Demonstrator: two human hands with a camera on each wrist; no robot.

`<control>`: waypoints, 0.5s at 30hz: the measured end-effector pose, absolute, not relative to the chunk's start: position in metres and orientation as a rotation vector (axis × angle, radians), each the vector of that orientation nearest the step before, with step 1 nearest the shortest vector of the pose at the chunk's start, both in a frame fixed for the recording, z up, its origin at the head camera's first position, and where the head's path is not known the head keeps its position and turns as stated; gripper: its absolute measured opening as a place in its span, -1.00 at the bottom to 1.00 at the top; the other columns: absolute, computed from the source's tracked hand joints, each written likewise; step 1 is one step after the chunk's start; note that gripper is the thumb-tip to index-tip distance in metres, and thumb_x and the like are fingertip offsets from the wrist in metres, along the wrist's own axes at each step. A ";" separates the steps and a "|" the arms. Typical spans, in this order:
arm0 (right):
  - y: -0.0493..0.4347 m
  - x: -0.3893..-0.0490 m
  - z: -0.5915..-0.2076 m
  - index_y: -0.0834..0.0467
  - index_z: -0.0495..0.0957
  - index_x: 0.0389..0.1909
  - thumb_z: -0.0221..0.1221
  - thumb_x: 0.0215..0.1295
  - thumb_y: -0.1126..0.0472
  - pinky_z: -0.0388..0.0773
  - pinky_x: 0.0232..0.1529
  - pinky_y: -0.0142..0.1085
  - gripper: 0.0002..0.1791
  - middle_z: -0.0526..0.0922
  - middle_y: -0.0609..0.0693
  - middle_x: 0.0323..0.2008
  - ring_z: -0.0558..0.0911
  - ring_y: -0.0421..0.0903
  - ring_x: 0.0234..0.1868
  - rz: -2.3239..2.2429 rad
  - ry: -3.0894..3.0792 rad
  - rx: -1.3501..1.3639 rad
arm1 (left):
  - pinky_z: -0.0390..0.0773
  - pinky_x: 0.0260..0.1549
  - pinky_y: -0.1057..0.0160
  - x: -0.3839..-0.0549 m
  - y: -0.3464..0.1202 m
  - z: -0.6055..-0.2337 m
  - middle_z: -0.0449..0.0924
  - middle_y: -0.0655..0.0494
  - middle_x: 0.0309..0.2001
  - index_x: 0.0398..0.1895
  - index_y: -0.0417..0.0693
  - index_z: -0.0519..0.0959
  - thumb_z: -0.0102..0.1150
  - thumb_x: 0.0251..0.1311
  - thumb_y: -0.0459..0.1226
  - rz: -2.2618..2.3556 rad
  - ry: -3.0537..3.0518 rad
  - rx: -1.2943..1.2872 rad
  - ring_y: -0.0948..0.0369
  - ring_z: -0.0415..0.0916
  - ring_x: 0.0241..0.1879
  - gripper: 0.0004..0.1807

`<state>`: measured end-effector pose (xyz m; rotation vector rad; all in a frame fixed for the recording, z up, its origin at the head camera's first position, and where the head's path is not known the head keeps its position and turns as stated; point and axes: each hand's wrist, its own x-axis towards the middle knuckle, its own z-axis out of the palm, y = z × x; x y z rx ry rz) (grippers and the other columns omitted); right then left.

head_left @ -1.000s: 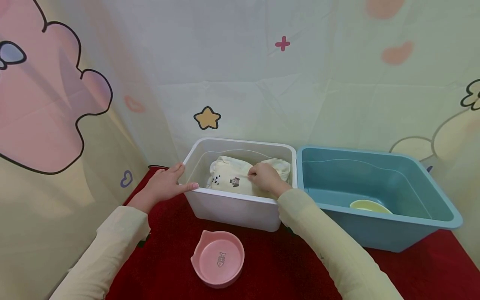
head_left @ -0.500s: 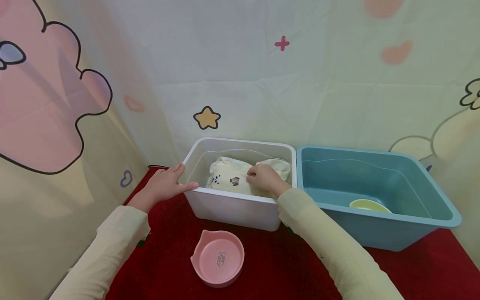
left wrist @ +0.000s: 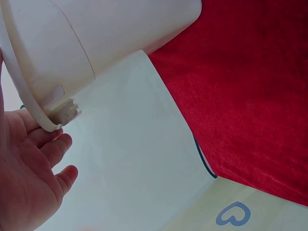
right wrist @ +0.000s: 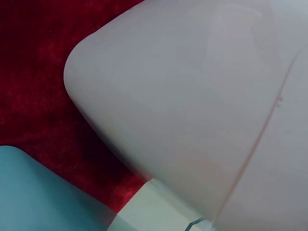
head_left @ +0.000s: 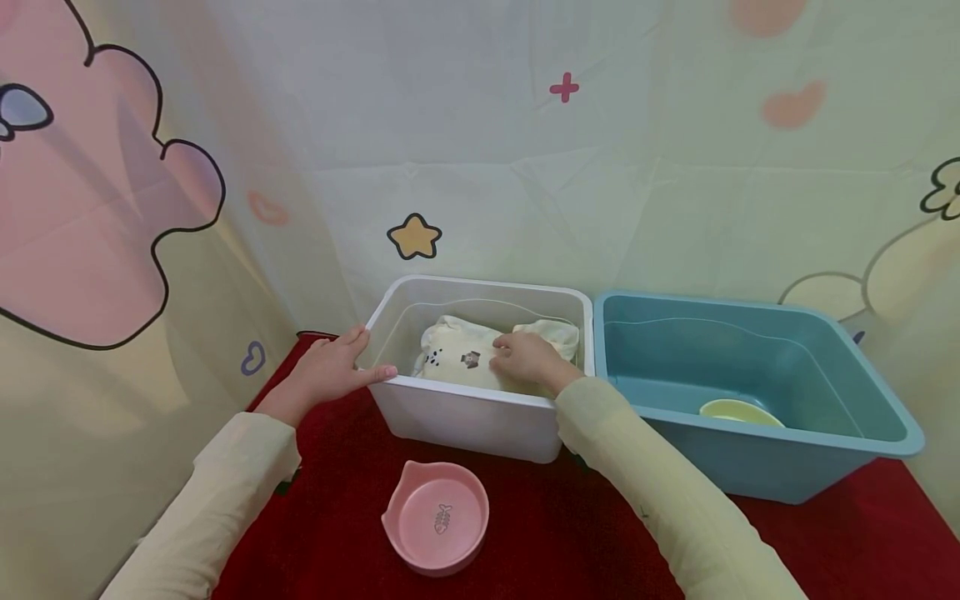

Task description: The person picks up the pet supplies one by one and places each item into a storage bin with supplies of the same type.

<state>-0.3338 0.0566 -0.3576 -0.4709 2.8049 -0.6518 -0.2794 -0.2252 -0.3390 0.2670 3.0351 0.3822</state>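
A cream-coloured cloth garment (head_left: 457,343) with a small animal print and dark blue paw-like spots lies folded in the white plastic tub (head_left: 472,417). My right hand (head_left: 528,357) reaches over the tub's front rim and rests on the cloth, fingers a little spread. Cloth also shows behind this hand, at the tub's right end. My left hand (head_left: 326,367) rests on the tub's front left corner, its thumb along the front rim. In the left wrist view, the fingers (left wrist: 57,149) touch the rim's lip. The right wrist view shows only the tub's outer wall (right wrist: 183,96), with no hand.
A blue tub (head_left: 750,350) stands against the white tub's right side, with a yellow-green rounded item (head_left: 738,412) in it. A pink cat-eared bowl (head_left: 442,517) with a fishbone print sits in front on red cloth (head_left: 570,533). Behind hangs a printed curtain (head_left: 480,208).
The fingers of my right hand have loosened from a pinch on the garment and spread apart. My left hand stays on the rim.
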 end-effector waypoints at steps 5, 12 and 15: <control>0.057 -0.333 -0.358 0.05 0.27 0.23 0.03 0.20 0.00 0.16 0.25 -0.08 -0.44 0.35 0.04 0.21 0.30 -0.01 0.24 -0.623 2.791 -0.444 | 0.15 0.06 -0.28 -0.279 -0.225 -0.339 -0.02 -0.15 0.35 0.34 -0.17 0.00 -0.11 -0.08 0.37 0.387 3.037 0.262 -0.23 0.05 0.20 0.06; 0.059 -0.333 -0.359 -0.02 0.17 0.28 0.02 0.20 -0.06 0.01 0.26 0.07 -0.38 0.26 0.01 0.26 0.20 0.02 0.30 -0.589 2.791 -0.430 | 0.15 0.05 -0.30 -0.278 -0.224 -0.338 -0.03 -0.17 0.35 0.33 -0.18 0.00 -0.12 -0.08 0.37 0.378 3.039 0.263 -0.24 0.04 0.20 0.06; 0.059 -0.333 -0.358 -0.02 0.14 0.29 0.02 0.19 -0.07 -0.02 0.26 0.11 -0.36 0.24 0.01 0.28 0.18 0.02 0.31 -0.585 2.791 -0.438 | 0.15 0.06 -0.30 -0.278 -0.224 -0.337 -0.04 -0.17 0.35 0.34 -0.18 0.00 -0.11 -0.08 0.37 0.383 3.037 0.257 -0.24 0.03 0.21 0.06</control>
